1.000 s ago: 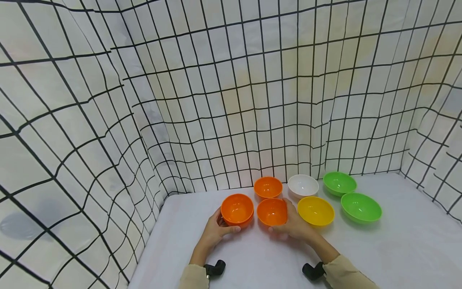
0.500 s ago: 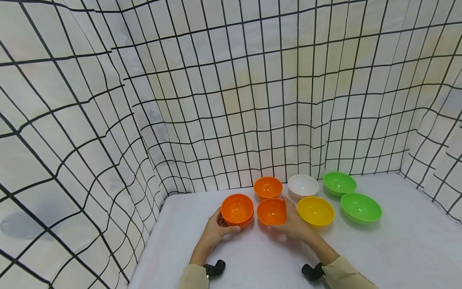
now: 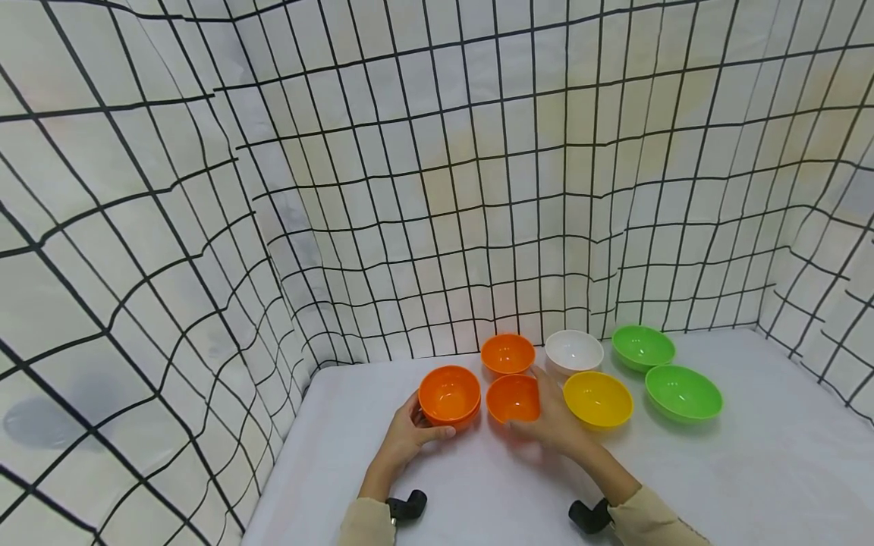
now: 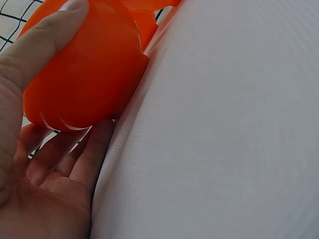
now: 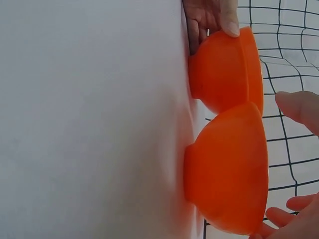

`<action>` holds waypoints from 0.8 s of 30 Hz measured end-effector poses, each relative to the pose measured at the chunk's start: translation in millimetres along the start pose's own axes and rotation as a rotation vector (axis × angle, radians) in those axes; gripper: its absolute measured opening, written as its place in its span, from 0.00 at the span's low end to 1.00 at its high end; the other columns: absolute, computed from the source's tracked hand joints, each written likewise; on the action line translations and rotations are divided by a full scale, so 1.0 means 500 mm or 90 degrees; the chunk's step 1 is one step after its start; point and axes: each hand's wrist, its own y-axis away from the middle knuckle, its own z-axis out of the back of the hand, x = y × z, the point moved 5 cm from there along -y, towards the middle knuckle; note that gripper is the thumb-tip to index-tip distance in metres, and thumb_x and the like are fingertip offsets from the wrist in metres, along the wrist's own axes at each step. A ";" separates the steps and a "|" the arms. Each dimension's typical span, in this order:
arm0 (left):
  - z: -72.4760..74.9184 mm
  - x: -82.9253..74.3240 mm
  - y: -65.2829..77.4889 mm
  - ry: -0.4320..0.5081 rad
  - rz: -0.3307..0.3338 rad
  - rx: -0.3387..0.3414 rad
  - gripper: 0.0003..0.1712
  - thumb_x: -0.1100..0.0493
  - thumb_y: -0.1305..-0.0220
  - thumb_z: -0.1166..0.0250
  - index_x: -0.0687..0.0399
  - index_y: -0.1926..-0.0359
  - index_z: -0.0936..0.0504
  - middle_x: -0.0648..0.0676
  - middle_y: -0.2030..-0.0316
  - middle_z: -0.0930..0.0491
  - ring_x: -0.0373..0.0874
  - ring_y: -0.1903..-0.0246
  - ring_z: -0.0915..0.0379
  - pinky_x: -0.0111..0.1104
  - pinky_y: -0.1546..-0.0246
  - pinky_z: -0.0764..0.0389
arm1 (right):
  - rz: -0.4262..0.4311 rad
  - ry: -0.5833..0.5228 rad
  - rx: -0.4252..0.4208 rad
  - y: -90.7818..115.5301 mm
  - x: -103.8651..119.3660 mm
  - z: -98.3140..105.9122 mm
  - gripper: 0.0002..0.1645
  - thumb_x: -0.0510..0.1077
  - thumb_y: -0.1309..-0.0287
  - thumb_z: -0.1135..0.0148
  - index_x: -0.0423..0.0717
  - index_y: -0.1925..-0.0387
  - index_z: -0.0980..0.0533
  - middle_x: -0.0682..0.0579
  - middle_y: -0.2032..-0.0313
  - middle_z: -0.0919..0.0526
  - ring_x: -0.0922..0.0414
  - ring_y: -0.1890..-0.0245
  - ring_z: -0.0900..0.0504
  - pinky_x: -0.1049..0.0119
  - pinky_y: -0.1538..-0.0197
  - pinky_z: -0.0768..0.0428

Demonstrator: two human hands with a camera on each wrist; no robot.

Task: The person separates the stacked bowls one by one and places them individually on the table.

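Note:
Two stacked orange bowls (image 3: pixel 449 396) stand at the left of the group, a double rim showing. My left hand (image 3: pixel 407 434) holds this stack from its left side, thumb on the near wall (image 4: pixel 84 74) and fingers round the lower far side. To the right sits a single orange bowl (image 3: pixel 510 400), upright on the table. Over its right side reaches my right hand (image 3: pixel 551 421), fingers spread. In the right wrist view the thumb (image 5: pixel 301 109) stands apart from the single orange bowl (image 5: pixel 229 169), while the other fingertips are right at its rim.
Behind stand another orange bowl (image 3: pixel 507 354) and a white bowl (image 3: pixel 573 351). A yellow bowl (image 3: pixel 598 400) lies just right of my right hand, with two green bowls (image 3: pixel 642 347) beyond it. A black-gridded white curtain (image 3: pixel 437 189) borders the white table (image 3: pixel 478 500).
My right hand has edged slightly left and away from me over the single orange bowl. My left hand and all the bowls stay where they were.

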 end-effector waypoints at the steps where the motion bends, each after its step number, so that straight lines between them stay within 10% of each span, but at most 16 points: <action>1: 0.000 0.000 0.000 -0.001 0.001 -0.001 0.60 0.50 0.55 0.15 0.44 0.23 0.37 0.52 0.27 0.30 0.53 0.28 0.32 0.46 0.27 0.30 | 0.006 0.000 -0.003 0.001 0.002 0.000 0.68 0.50 0.52 0.20 0.47 0.20 0.54 0.39 0.23 0.43 0.39 0.27 0.36 0.36 0.33 0.24; 24: 0.000 -0.003 0.004 -0.014 -0.014 0.003 0.58 0.49 0.52 0.17 0.44 0.22 0.38 0.53 0.27 0.30 0.54 0.28 0.32 0.48 0.27 0.31 | 0.185 0.051 0.144 -0.038 0.087 -0.030 0.60 0.55 0.49 0.21 0.50 0.23 0.45 0.47 0.28 0.31 0.46 0.29 0.29 0.39 0.29 0.27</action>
